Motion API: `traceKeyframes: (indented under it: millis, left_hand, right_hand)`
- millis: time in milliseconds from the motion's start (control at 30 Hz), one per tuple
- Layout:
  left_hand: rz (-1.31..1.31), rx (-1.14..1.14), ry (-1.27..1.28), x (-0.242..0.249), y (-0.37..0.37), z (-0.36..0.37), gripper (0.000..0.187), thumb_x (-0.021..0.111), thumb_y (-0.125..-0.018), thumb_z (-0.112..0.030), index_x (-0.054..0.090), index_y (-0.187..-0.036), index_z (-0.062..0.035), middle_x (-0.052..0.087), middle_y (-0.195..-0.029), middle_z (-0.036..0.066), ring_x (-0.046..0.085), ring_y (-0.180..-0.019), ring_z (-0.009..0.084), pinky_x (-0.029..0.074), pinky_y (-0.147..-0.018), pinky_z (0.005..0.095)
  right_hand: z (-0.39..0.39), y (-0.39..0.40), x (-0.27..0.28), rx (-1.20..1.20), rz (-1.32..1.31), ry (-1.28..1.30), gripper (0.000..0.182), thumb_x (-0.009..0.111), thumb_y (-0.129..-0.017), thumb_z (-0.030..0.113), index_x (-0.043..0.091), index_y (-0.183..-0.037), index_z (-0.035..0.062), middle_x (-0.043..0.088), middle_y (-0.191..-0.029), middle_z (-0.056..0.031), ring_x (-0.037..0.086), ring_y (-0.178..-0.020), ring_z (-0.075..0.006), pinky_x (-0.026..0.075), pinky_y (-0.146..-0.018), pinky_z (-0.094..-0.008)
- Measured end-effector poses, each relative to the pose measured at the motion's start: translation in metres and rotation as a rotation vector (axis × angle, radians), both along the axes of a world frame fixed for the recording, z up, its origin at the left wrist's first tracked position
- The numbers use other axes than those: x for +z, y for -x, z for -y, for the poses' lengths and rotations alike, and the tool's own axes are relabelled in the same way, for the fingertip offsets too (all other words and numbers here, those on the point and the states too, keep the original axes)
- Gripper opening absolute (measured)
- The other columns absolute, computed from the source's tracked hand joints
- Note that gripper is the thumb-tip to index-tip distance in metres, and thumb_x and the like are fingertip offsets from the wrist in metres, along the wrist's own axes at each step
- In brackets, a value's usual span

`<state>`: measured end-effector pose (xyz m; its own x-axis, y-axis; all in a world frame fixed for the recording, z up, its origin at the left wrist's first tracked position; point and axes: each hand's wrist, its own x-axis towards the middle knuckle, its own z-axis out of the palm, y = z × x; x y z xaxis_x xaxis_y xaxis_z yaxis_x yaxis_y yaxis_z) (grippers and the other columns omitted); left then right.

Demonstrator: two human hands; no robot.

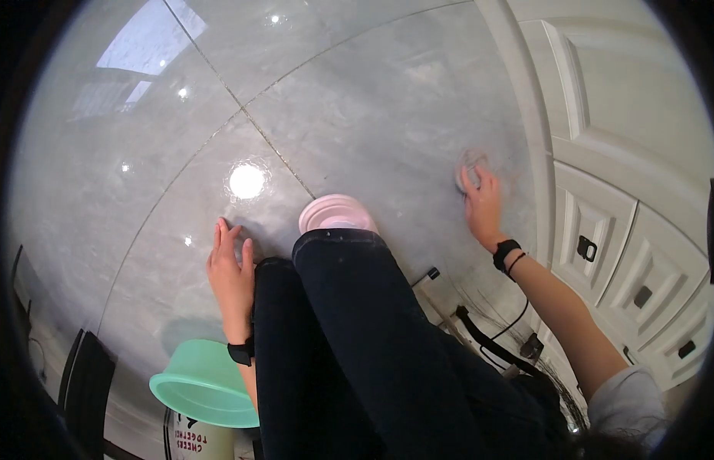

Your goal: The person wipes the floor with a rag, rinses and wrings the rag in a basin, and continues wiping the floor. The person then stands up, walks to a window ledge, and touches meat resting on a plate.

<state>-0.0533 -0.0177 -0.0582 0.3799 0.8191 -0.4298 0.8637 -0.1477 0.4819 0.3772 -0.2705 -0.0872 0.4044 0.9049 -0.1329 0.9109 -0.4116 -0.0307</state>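
Observation:
On the grey floor at the right, near the white cabinets, my right hand (483, 201) is closed over a small greyish, partly see-through object (471, 170) that I cannot make out. My left hand (231, 272) hangs beside my left knee, its fingers apart and holding nothing. Between the hands, a pink round dish or lid (336, 211) lies on the floor, partly hidden by my knee. Below my left hand stands a green basin (206, 383), partly covered by my left forearm.
White cabinets (610, 84) with dark handles line the right side. A pale container with lettering (200, 438) is under the basin. Black panels (86, 372) stand at the lower left. Cables and a metal frame lie right of my legs.

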Motion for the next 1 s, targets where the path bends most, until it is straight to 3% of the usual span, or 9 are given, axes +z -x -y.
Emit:
traceKeyframes:
  millis: [67, 167, 333, 433, 567, 700, 767, 867, 1000]
  left_hand:
    - [-0.018, -0.007, 0.001, 0.003, 0.001, 0.001, 0.033, 0.056, -0.096, -0.023, 0.06, -0.122, -0.0032, 0.044, -0.148, 0.017, 0.041, -0.137, 0.0303, 0.036, -0.106, 0.0432]
    - [-0.034, -0.022, -0.004, 0.004, 0.0, -0.001, 0.033, 0.056, -0.096, -0.022, 0.06, -0.123, -0.0032, 0.044, -0.148, 0.017, 0.041, -0.138, 0.0305, 0.037, -0.105, 0.0439]
    - [-0.001, 0.041, 0.052, 0.008, -0.002, 0.0, 0.033, 0.057, -0.096, -0.023, 0.06, -0.123, -0.004, 0.045, -0.148, 0.017, 0.041, -0.138, 0.0302, 0.037, -0.105, 0.0447]
    - [0.003, -0.054, -0.109, 0.003, 0.0, -0.001, 0.034, 0.058, -0.095, -0.021, 0.061, -0.121, 0.0005, 0.05, -0.141, 0.02, 0.053, -0.125, 0.0367, 0.053, -0.084, 0.038]
    - [0.011, -0.036, -0.122, 0.001, -0.001, 0.003, 0.033, 0.058, -0.095, -0.022, 0.062, -0.12, -0.001, 0.051, -0.14, 0.021, 0.052, -0.126, 0.036, 0.049, -0.092, 0.0402]
    - [0.003, -0.027, -0.125, 0.003, -0.001, 0.005, 0.033, 0.058, -0.094, -0.022, 0.062, -0.12, -0.0013, 0.05, -0.14, 0.021, 0.049, -0.13, 0.0346, 0.043, -0.1, 0.0423]
    - [-0.013, -0.044, -0.105, 0.005, 0.0, 0.003, 0.033, 0.059, -0.094, -0.022, 0.062, -0.119, -0.0005, 0.049, -0.142, 0.021, 0.047, -0.132, 0.0338, 0.042, -0.102, 0.0434]
    - [-0.019, -0.063, -0.104, 0.005, 0.0, 0.002, 0.033, 0.059, -0.094, -0.022, 0.062, -0.119, -0.0004, 0.048, -0.143, 0.02, 0.046, -0.132, 0.0336, 0.042, -0.101, 0.0439]
    - [-0.014, -0.063, -0.119, 0.004, 0.001, 0.004, 0.033, 0.058, -0.093, -0.022, 0.062, -0.118, -0.0004, 0.047, -0.143, 0.021, 0.046, -0.132, 0.0339, 0.042, -0.101, 0.0436]
  right_hand:
    - [-0.001, 0.004, 0.007, 0.082, -0.102, -0.021, 0.064, 0.058, -0.073, -0.007, 0.057, -0.134, 0.0135, 0.049, -0.131, -0.0184, 0.047, -0.114, -0.0377, 0.043, -0.098, -0.0437]
    - [-0.012, 0.002, 0.02, 0.005, -0.193, 0.025, 0.066, 0.057, -0.073, -0.009, 0.057, -0.135, 0.0148, 0.048, -0.132, -0.0193, 0.046, -0.115, -0.0389, 0.043, -0.098, -0.0435]
    - [-0.03, 0.002, 0.001, -0.166, -0.079, -0.135, 0.069, 0.058, -0.073, -0.01, 0.055, -0.137, 0.0164, 0.046, -0.134, -0.0214, 0.044, -0.118, -0.0403, 0.043, -0.098, -0.0438]
    - [-0.03, 0.0, 0.002, -0.196, -0.06, -0.114, 0.071, 0.058, -0.073, -0.01, 0.054, -0.138, 0.0169, 0.045, -0.134, -0.0217, 0.043, -0.119, -0.0407, 0.042, -0.098, -0.0453]
    - [-0.008, -0.002, 0.019, 0.056, -0.04, 0.08, 0.072, 0.059, -0.071, -0.01, 0.054, -0.137, 0.0176, 0.046, -0.133, -0.0213, 0.045, -0.119, -0.041, 0.041, -0.1, -0.0478]
    - [0.011, 0.005, 0.024, 0.167, -0.205, 0.085, 0.068, 0.06, -0.072, -0.008, 0.056, -0.135, 0.0175, 0.048, -0.131, -0.0215, 0.048, -0.116, -0.0411, 0.041, -0.1, -0.0483]
    - [0.006, -0.008, 0.026, 0.181, -0.188, 0.123, 0.066, 0.061, -0.072, -0.007, 0.057, -0.133, 0.017, 0.049, -0.13, -0.0218, 0.049, -0.116, -0.0408, 0.041, -0.1, -0.048]
    - [-0.012, -0.041, 0.003, -0.054, -0.058, -0.062, 0.065, 0.063, -0.07, -0.005, 0.058, -0.131, 0.0158, 0.049, -0.131, -0.0216, 0.05, -0.117, -0.0401, 0.042, -0.099, -0.0463]
    - [-0.029, -0.038, 0.025, 0.015, -0.037, 0.11, 0.062, 0.063, -0.071, -0.005, 0.059, -0.13, 0.0139, 0.049, -0.131, -0.0207, 0.05, -0.116, -0.0405, 0.043, -0.098, -0.0439]
